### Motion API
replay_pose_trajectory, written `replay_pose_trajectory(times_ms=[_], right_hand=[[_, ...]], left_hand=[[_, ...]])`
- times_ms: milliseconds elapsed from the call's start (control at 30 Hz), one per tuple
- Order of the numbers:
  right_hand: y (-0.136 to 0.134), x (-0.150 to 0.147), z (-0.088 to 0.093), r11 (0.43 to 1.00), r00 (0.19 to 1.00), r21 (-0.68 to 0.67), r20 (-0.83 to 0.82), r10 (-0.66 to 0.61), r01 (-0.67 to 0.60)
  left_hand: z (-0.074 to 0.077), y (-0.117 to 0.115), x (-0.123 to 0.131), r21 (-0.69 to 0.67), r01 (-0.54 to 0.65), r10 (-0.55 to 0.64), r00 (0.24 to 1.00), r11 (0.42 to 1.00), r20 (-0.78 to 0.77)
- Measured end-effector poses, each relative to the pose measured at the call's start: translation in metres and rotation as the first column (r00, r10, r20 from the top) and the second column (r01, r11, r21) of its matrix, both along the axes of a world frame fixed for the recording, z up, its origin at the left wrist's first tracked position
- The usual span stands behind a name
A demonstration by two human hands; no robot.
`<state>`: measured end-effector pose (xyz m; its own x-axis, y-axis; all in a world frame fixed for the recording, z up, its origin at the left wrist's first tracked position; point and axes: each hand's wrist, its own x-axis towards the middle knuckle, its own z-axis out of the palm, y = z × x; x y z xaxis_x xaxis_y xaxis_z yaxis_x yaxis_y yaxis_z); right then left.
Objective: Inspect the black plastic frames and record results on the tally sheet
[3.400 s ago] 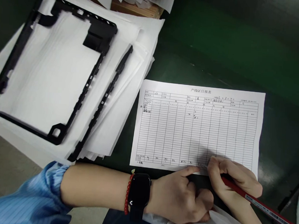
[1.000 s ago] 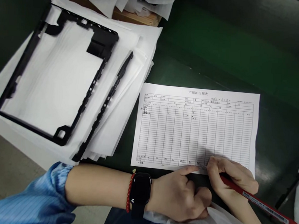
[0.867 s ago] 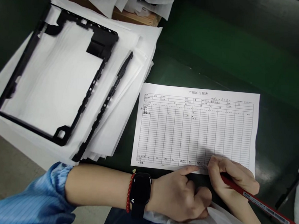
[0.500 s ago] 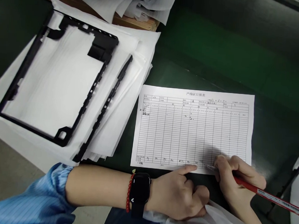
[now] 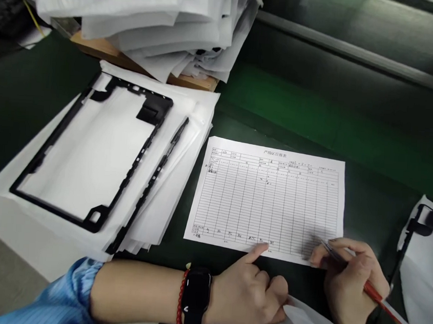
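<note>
A printed form with a ruled table and a few handwritten entries lies on the dark green table. My left hand has its index finger stretched out, the tip resting on the form's lower edge; the other fingers are loosely curled and I see nothing gripped in them. Translucent white sheeting lies beside its knuckles, partly under the hand. In my right hand is a red and white pen, with its tip slightly off the form's lower right corner area. Some of that hand's fingers hide the pen's middle.
On the left, a black rectangular frame and a thin black strip lie on white sheets. Behind them, a stack of white sheets rests on a wooden board. Another black frame lies at the right edge.
The view has shifted, showing more of the back stack and the frame at right. My right hand has drawn the pen back toward the form's corner; my left index finger still touches the lower edge.
</note>
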<state>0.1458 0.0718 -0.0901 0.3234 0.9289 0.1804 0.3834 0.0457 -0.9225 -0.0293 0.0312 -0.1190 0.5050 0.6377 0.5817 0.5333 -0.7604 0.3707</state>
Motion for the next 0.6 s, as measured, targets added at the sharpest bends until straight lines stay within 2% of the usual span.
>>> replay_pose_trajectory(times_ms=[67, 167, 233, 333, 400, 600], right_hand=[[-0.003, 0.002, 0.002, 1.0, 0.999, -0.016, 0.04, 0.001, -0.001], [-0.004, 0.007, 0.0, 0.999, 0.999, -0.017, 0.011, 0.032, -0.032], [-0.005, 0.013, -0.007, 0.999, 0.999, 0.028, -0.01, -0.043, 0.043], [-0.006, 0.02, -0.02, 0.966, 0.974, 0.129, -0.023, -0.223, 0.224], [-0.007, 0.022, -0.026, 0.954, 0.965, 0.145, -0.04, -0.26, 0.263], [-0.009, 0.022, -0.024, 0.979, 0.986, 0.128, 0.028, -0.165, 0.16]], left_hand=[[-0.002, -0.002, -0.001, -0.008, 0.005, -0.005, 1.0, 1.0, -0.022], [-0.005, -0.005, -0.003, -0.012, 0.032, -0.032, 0.997, 0.999, -0.074], [-0.006, -0.006, -0.003, -0.019, 0.024, -0.026, 0.995, 1.0, -0.093], [-0.006, -0.006, -0.002, -0.022, 0.009, -0.011, 0.996, 1.0, -0.087], [-0.005, -0.005, -0.002, 0.002, 0.02, -0.02, 0.997, 1.0, -0.068], [-0.005, -0.001, -0.004, 0.081, 0.128, -0.117, 0.985, 0.988, -0.129]])
